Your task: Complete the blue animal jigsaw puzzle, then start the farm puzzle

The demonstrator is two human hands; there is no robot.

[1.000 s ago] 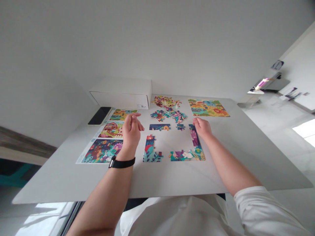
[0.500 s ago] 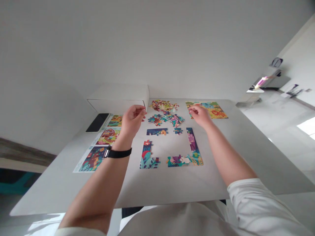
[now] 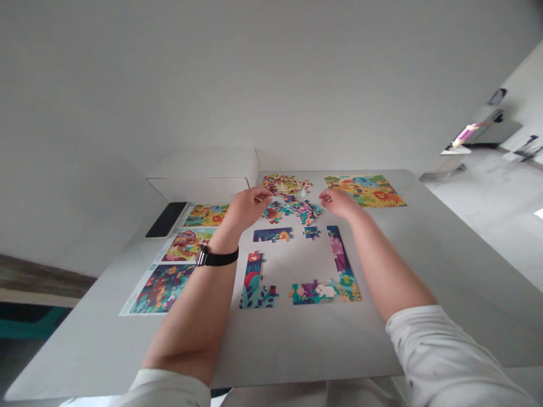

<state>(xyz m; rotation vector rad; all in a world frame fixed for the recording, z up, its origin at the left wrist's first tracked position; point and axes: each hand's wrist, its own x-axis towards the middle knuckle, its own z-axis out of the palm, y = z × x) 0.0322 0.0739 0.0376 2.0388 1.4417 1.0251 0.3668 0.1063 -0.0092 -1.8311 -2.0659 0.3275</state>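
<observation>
Nearest on the white counter (image 3: 305,345), below both forearms, lie partly joined jigsaw sections: a leafy column (image 3: 256,282) at lower centre, and a rabbit strip (image 3: 326,292) with a purple strip (image 3: 338,249) rising from its right end. Above them sit a short dark-blue strip (image 3: 271,234) and a small cluster (image 3: 311,233). The left hand (image 3: 252,208), with a black wristband (image 3: 218,258), hangs over the loose pieces (image 3: 292,212), its thumb and fingers drawn together, though any piece between them is hidden. The right hand (image 3: 337,202), fingers loosely curled, is just beside their right edge, its hold equally unclear. With both hands this low, a careless wrist could probably sweep pieces into the blue strip or split a loose join. Beyond lie a heaped pile (image 3: 282,183) and a colourful animal puzzle (image 3: 365,191) at upper right. Printed picture sheets (image 3: 161,288), a white box (image 3: 203,182) and a black phone (image 3: 166,219) lie to the left.
</observation>
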